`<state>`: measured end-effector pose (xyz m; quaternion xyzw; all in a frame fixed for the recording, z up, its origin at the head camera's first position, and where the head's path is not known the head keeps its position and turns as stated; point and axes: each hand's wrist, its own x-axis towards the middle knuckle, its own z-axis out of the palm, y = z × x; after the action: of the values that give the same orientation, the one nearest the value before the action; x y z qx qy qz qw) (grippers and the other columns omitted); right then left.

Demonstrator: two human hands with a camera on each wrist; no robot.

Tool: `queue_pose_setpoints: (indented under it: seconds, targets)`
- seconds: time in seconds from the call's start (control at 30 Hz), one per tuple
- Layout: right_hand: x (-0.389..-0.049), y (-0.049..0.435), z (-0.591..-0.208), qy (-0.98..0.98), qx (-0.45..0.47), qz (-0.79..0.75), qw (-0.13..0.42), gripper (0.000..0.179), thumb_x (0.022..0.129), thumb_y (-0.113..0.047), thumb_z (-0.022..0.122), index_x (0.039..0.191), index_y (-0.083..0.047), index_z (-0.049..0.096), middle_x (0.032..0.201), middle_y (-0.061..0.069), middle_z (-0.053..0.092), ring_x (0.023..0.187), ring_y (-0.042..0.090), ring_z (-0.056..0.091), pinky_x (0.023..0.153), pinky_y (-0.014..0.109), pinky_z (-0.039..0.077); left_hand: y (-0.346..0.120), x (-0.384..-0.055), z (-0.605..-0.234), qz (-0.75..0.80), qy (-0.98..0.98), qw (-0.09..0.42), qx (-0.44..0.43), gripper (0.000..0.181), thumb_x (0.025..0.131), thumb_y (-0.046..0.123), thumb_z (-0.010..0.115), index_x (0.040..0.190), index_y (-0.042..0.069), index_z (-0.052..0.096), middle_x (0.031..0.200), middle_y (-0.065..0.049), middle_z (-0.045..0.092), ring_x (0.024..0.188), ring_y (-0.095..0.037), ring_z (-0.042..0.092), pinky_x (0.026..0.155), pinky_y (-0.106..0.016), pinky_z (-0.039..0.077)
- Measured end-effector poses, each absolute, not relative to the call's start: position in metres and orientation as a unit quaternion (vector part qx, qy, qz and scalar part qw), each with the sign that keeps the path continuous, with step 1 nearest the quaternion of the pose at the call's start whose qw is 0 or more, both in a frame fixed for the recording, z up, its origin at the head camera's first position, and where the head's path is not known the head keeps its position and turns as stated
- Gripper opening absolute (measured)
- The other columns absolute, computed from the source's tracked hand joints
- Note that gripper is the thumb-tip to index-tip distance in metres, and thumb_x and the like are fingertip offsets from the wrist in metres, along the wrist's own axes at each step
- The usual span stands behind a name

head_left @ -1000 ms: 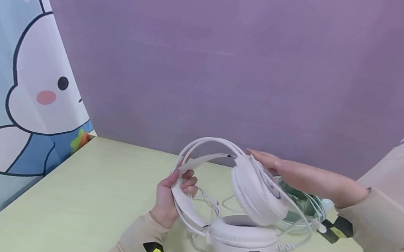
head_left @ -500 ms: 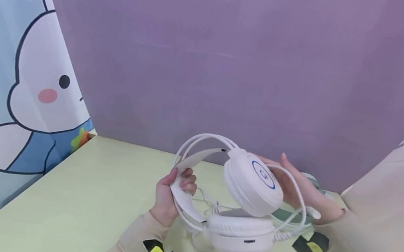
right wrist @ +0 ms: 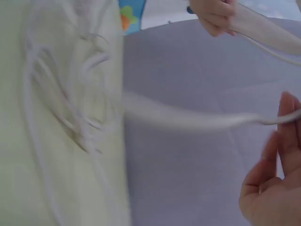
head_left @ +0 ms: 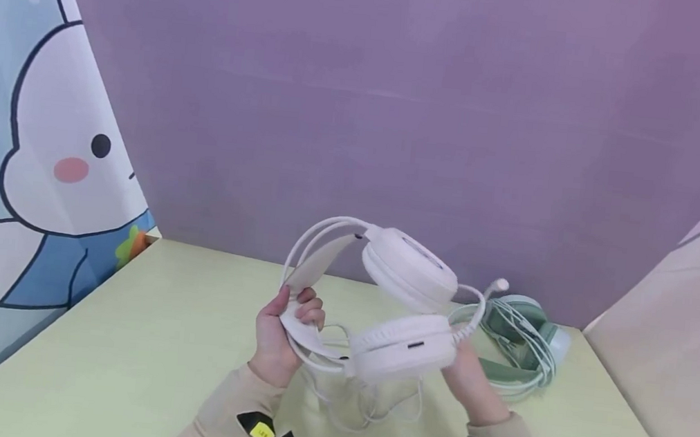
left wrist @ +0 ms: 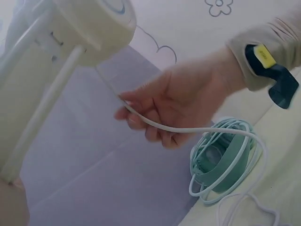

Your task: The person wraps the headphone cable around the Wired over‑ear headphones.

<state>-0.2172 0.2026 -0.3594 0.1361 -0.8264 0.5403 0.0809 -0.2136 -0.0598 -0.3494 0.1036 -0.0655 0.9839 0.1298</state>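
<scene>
A white headset is held above the table, its two ear cups to the right and the microphone boom sticking up. My left hand grips the headband, thumb in front and fingers curled round it. Below and behind the lower ear cup is my right hand, its fingers hidden there. In the left wrist view, the right hand has curled fingers that pinch the white cable close to an ear cup. The cable also crosses the right fingers in the right wrist view.
Green headphones with a pale coiled cable lie on the light yellow table at the right. Loops of white cable hang or lie beneath the headset. A purple panel rises at the back, with printed cloth on the left.
My right hand has come down from behind the upper ear cup to beneath the lower one, now on the cable. The headset has shifted left and up, uncovering the green headphones.
</scene>
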Motion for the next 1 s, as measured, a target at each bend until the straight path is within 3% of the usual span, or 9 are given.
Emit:
queue_pose_setpoints:
  seconds: [0.1,0.23,0.3,0.43,0.57,0.7,0.8,0.87,1.0]
  targets:
    - [-0.218,0.189,-0.376,-0.805,0.103,0.582,0.054,0.026,0.100,-0.018,0.042,0.105,-0.004,0.062,0.098,0.001,0.065,0.092,0.000,0.057,0.092,0.035,0.046,-0.061,-0.214,-0.349,0.992,-0.065,0.102,0.042,0.014,0.090,0.010,0.047,0.099,0.008,0.036,0.076,-0.006,0.037,0.058,-0.010,0.026,0.048,-0.019,0.033]
    - [-0.217,0.171,-0.388,-0.749,0.069,0.658,-0.024,0.027,0.100,-0.019,0.040,0.083,-0.005,0.056,0.077,0.000,0.056,0.075,0.010,0.058,0.080,0.027,0.051,-0.062,-0.217,-0.350,0.996,-0.065,0.066,0.010,0.010,0.093,0.010,0.043,0.098,0.008,0.035,0.073,-0.005,0.038,0.054,-0.010,0.030,0.046,-0.020,0.034]
    - [-0.212,0.165,-0.389,-0.757,0.059,0.649,-0.052,0.027,0.100,-0.018,0.039,0.091,0.000,0.057,0.075,0.001,0.050,0.068,0.010,0.054,0.071,0.024,0.050,-0.063,-0.219,-0.350,0.997,-0.066,0.042,0.006,0.008,0.094,0.009,0.042,0.098,0.009,0.036,0.072,-0.005,0.038,0.052,-0.010,0.032,0.046,-0.020,0.034]
    - [-0.199,0.156,-0.387,-0.814,0.118,0.561,-0.092,0.039,0.099,-0.011,0.038,0.129,0.014,0.043,0.077,0.003,0.049,0.058,0.005,0.046,0.054,0.018,0.043,-0.065,-0.223,-0.351,0.999,-0.038,-0.035,-0.009,0.011,0.095,0.005,0.041,0.105,0.010,0.039,0.071,-0.004,0.038,0.050,-0.011,0.034,0.044,-0.018,0.033]
    - [-0.183,0.151,-0.376,-0.864,0.199,0.446,-0.123,0.042,0.097,-0.008,0.044,0.134,0.011,0.041,0.071,0.002,0.054,0.048,0.003,0.041,0.042,0.016,0.035,-0.065,-0.226,-0.351,0.993,0.028,-0.110,-0.025,0.015,0.097,0.003,0.039,0.109,0.010,0.042,0.072,-0.001,0.037,0.049,-0.008,0.033,0.045,-0.016,0.033]
    - [-0.167,0.145,-0.360,-0.893,0.242,0.357,-0.130,0.032,0.092,-0.007,0.052,0.121,0.007,0.054,0.061,-0.005,0.053,0.043,0.003,0.041,0.039,0.018,0.037,-0.063,-0.227,-0.351,0.985,0.077,-0.154,-0.032,0.017,0.097,0.000,0.038,0.107,0.011,0.048,0.071,0.001,0.038,0.049,-0.007,0.033,0.045,-0.015,0.033]
    - [-0.160,0.141,-0.348,-0.918,0.275,0.275,-0.079,0.004,0.091,-0.008,0.057,0.091,-0.005,0.060,0.053,-0.009,0.051,0.042,0.000,0.041,0.043,0.019,0.038,-0.062,-0.226,-0.352,0.977,0.111,-0.179,-0.019,0.026,0.097,-0.003,0.037,0.114,0.012,0.050,0.069,0.002,0.037,0.049,-0.007,0.034,0.046,-0.015,0.033]
    - [-0.158,0.138,-0.340,-0.930,0.294,0.221,-0.028,0.018,0.089,-0.011,0.059,0.073,-0.015,0.053,0.049,-0.012,0.049,0.041,-0.002,0.041,0.044,0.019,0.037,-0.061,-0.225,-0.352,0.971,0.134,-0.196,-0.004,0.033,0.096,-0.005,0.038,0.122,0.011,0.048,0.068,0.003,0.037,0.049,-0.006,0.034,0.046,-0.016,0.033]
    - [-0.158,0.131,-0.326,-0.935,0.321,0.146,0.043,0.025,0.083,-0.012,0.062,0.064,-0.018,0.048,0.048,-0.013,0.043,0.044,-0.001,0.036,0.045,0.020,0.032,-0.056,-0.223,-0.356,0.957,0.170,-0.230,0.042,0.042,0.091,-0.011,0.043,0.126,0.011,0.052,0.069,0.004,0.039,0.051,-0.005,0.035,0.048,-0.014,0.035]
